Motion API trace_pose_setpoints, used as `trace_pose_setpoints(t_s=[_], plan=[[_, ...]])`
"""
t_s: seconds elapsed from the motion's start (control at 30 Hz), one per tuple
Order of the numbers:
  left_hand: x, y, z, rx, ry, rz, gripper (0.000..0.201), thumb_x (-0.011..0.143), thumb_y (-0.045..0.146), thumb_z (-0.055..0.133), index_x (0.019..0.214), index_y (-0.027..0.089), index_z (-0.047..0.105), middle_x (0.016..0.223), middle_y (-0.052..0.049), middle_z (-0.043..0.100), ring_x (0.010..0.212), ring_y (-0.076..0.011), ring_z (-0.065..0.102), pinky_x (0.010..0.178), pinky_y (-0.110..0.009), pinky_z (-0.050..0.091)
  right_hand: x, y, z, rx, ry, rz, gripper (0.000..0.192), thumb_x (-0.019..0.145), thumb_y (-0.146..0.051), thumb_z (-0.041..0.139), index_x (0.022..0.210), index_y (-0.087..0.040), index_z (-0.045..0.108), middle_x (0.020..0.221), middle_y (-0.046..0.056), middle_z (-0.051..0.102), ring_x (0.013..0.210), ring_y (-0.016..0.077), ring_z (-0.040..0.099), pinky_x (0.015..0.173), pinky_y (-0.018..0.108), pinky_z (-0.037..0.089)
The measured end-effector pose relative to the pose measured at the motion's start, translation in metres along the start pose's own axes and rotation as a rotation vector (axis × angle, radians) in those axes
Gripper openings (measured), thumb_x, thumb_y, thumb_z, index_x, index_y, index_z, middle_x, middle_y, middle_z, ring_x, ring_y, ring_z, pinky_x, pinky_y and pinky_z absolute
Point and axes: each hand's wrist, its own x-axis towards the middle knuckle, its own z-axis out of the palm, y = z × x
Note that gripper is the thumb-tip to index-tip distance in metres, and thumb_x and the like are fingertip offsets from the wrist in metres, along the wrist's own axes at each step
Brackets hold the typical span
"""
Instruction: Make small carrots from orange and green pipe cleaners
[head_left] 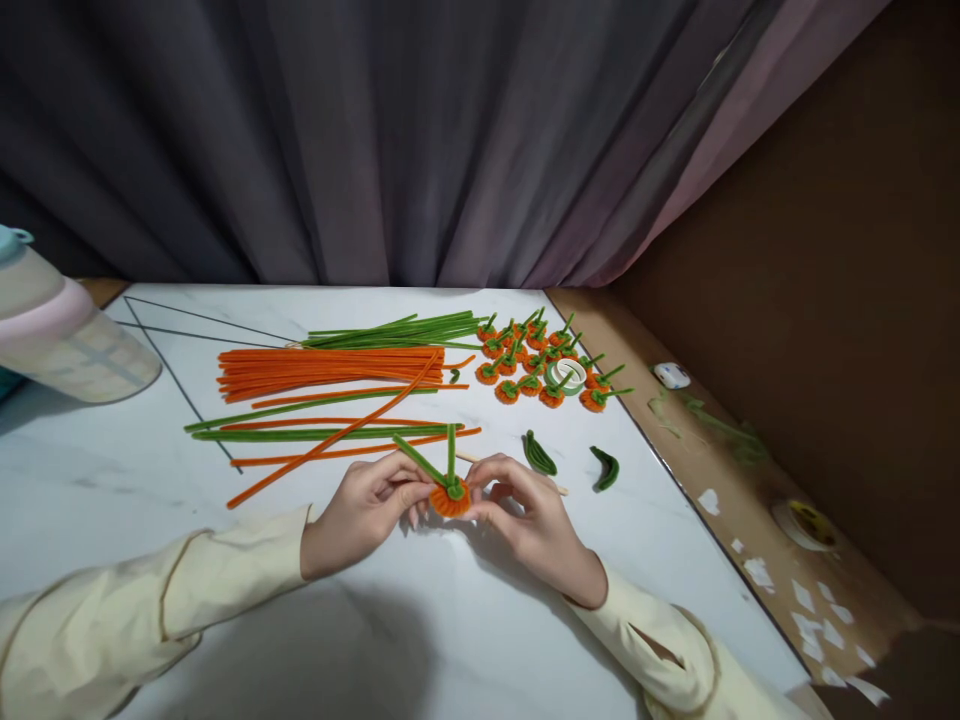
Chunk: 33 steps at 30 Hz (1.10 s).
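Observation:
Between my two hands is a small orange pipe-cleaner pumpkin (pixel 451 501) with a green centre and two green stems sticking up from it. My left hand (pixel 367 508) pinches its left side between thumb and fingers. From the right, my right hand (pixel 529 510) grips the other edge with thumb and fingertips. Just beyond my hands lie loose orange pipe cleaners (pixel 300 456) and green pipe cleaners (pixel 285 434), some crossing. Behind them is a thick orange bundle (pixel 330 372), with a green bundle (pixel 397 330) farther back.
Several finished orange pumpkins (pixel 507 392) cluster at the back right around a roll of tape (pixel 568 375). Two dark green curled pieces (pixel 538 453) lie nearer. A bottle (pixel 67 325) stands far left. Paper scraps (pixel 806 630) and a small tub (pixel 804 525) sit on the brown surface at right.

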Motion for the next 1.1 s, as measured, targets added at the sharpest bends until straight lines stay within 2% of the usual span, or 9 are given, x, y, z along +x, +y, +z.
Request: trace_pose_setpoints(t_s=[0.07, 0.2, 0.3, 0.43, 0.53, 0.67, 0.9, 1.1], plan=[[-0.001, -0.003, -0.001, 0.109, 0.018, 0.103, 0.010, 0.081, 0.014, 0.054, 0.074, 0.016, 0.060, 0.054, 0.002, 0.065, 0.046, -0.0101, 0.061, 0.045, -0.016, 0.050, 0.000, 0.000, 0.000, -0.012, -0.012, 0.002, 0.014, 0.084, -0.031, 0.062, 0.089, -0.019, 0.057, 0.083, 0.004, 0.062, 0.068, 0.0124, 0.059, 0.055, 0.022, 0.048], [-0.002, -0.011, -0.003, 0.366, 0.063, 0.453, 0.014, 0.083, 0.008, 0.053, 0.083, 0.018, 0.063, 0.071, -0.001, 0.070, 0.060, -0.0122, 0.065, 0.056, -0.018, 0.053, 0.001, -0.005, -0.002, -0.033, -0.033, 0.050, 0.030, 0.076, -0.043, 0.069, 0.088, -0.018, 0.055, 0.081, 0.004, 0.059, 0.062, 0.0115, 0.054, 0.049, 0.021, 0.045], [-0.001, -0.016, -0.006, 0.402, -0.036, 0.645, 0.027, 0.084, 0.002, 0.045, 0.097, 0.020, 0.060, 0.080, -0.004, 0.070, 0.070, -0.0143, 0.065, 0.063, -0.022, 0.054, 0.002, -0.009, -0.004, -0.043, -0.055, 0.092, 0.028, 0.080, -0.045, 0.062, 0.078, -0.018, 0.052, 0.073, 0.001, 0.055, 0.058, 0.0101, 0.049, 0.049, 0.021, 0.043], [0.002, -0.016, -0.010, 0.442, -0.190, 0.761, 0.043, 0.081, -0.003, 0.036, 0.115, 0.019, 0.051, 0.085, -0.007, 0.068, 0.074, -0.0160, 0.063, 0.065, -0.025, 0.054, 0.001, -0.009, 0.000, -0.060, -0.081, 0.111, 0.025, 0.084, -0.040, 0.057, 0.075, -0.019, 0.048, 0.065, -0.002, 0.050, 0.053, 0.0091, 0.047, 0.046, 0.020, 0.039], [0.003, -0.015, -0.012, 0.501, -0.241, 0.814, 0.046, 0.081, -0.003, 0.034, 0.120, 0.018, 0.046, 0.087, -0.009, 0.067, 0.076, -0.0175, 0.063, 0.066, -0.026, 0.054, -0.003, -0.006, 0.004, -0.170, -0.037, 0.017, 0.017, 0.085, -0.032, 0.057, 0.078, -0.019, 0.047, 0.068, -0.001, 0.051, 0.052, 0.0088, 0.044, 0.047, 0.021, 0.038], [0.003, -0.015, -0.013, 0.524, -0.254, 0.829, 0.041, 0.081, -0.002, 0.035, 0.117, 0.015, 0.048, 0.087, -0.012, 0.067, 0.077, -0.0192, 0.063, 0.067, -0.028, 0.054, -0.006, -0.007, 0.005, -0.261, -0.021, -0.162, 0.003, 0.088, -0.019, 0.047, 0.087, -0.019, 0.049, 0.073, 0.003, 0.057, 0.061, 0.0123, 0.050, 0.056, 0.024, 0.043], [-0.001, -0.020, -0.010, 0.489, -0.135, 0.733, 0.035, 0.081, -0.004, 0.036, 0.103, 0.017, 0.054, 0.080, -0.007, 0.066, 0.073, -0.0151, 0.061, 0.064, -0.024, 0.052, -0.004, -0.010, 0.001, -0.213, 0.032, -0.161, 0.006, 0.087, -0.017, 0.049, 0.084, -0.019, 0.053, 0.073, 0.003, 0.062, 0.064, 0.0137, 0.059, 0.057, 0.025, 0.048], [-0.001, -0.020, -0.011, 0.475, -0.135, 0.704, 0.037, 0.079, -0.006, 0.034, 0.100, 0.017, 0.054, 0.079, -0.006, 0.065, 0.072, -0.0142, 0.060, 0.063, -0.024, 0.052, -0.004, -0.009, -0.001, -0.152, 0.037, -0.164, 0.007, 0.085, -0.015, 0.053, 0.079, -0.019, 0.057, 0.072, 0.004, 0.066, 0.064, 0.0143, 0.062, 0.060, 0.025, 0.050]])
